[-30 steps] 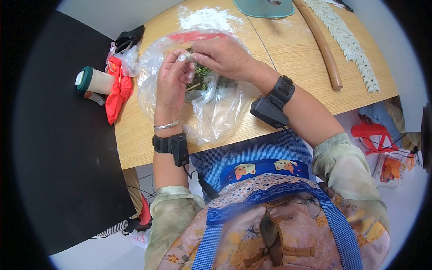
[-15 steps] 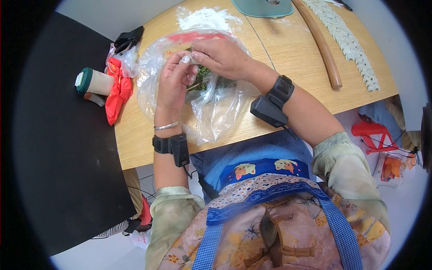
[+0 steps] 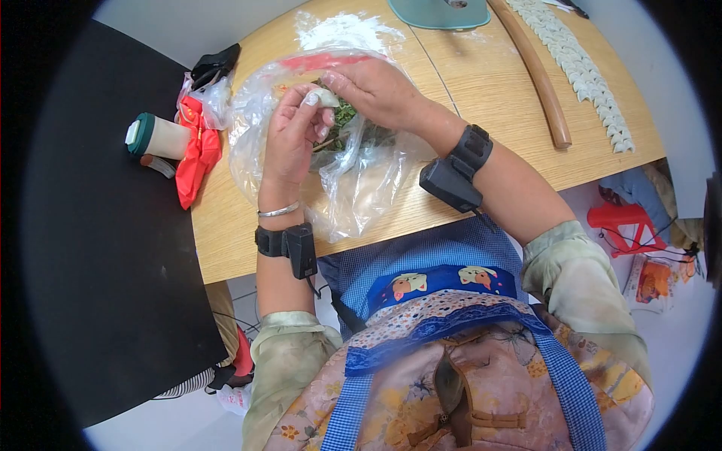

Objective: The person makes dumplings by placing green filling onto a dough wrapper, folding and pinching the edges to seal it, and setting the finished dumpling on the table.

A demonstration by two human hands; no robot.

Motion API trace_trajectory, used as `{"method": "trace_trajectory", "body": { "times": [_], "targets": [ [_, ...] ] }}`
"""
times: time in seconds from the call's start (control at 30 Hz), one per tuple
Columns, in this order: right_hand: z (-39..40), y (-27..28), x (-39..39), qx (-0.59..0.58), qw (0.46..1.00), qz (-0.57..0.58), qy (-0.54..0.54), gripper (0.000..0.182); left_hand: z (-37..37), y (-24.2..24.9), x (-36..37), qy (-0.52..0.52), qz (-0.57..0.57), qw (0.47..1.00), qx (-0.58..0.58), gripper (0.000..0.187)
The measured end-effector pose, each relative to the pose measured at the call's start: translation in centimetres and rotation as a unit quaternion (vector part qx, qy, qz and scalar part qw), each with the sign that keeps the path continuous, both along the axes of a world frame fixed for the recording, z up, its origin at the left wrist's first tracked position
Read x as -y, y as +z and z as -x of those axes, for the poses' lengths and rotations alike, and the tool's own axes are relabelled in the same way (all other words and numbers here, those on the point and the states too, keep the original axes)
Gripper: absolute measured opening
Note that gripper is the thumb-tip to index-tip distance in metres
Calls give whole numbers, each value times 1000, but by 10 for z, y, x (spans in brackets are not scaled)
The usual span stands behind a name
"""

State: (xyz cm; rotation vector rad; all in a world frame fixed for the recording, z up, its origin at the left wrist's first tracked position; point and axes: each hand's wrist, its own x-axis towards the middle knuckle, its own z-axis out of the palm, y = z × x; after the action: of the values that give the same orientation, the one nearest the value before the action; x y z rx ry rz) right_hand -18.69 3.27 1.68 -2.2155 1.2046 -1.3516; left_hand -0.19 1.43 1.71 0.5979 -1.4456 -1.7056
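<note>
My left hand (image 3: 297, 128) is closed, pinching a small white dumpling (image 3: 324, 98) between thumb and fingers. Just beside and above the dumpling is my right hand (image 3: 372, 90), its fingers loosely curved and partly hidden; it looks open. Beneath both hands lies a clear plastic bag (image 3: 353, 195) spread on the table, with chopped green filling (image 3: 344, 116) inside it. A thin stick (image 3: 325, 143) pokes out of the filling near my left fingers.
On the wooden table (image 3: 481, 177) are white flour (image 3: 342, 31), a teal board-like item (image 3: 440, 13), a long rolling pin (image 3: 538, 79) and overlapping rows of dumplings (image 3: 571, 68). A cup (image 3: 164, 139) and a red bag (image 3: 197, 161) sit at the left.
My right hand has shifted slightly up and right from the dumpling, so more of it shows. My left hand keeps its pinch in nearly the same place.
</note>
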Motion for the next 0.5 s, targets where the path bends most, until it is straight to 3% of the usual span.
{"method": "trace_trajectory", "body": {
  "times": [0.5],
  "targets": [
    [-3, 1, 0, 34, 999, -9, 31, 35, 3, 2, -2, -5, -9, 1000, -22, 15]
  ]
}}
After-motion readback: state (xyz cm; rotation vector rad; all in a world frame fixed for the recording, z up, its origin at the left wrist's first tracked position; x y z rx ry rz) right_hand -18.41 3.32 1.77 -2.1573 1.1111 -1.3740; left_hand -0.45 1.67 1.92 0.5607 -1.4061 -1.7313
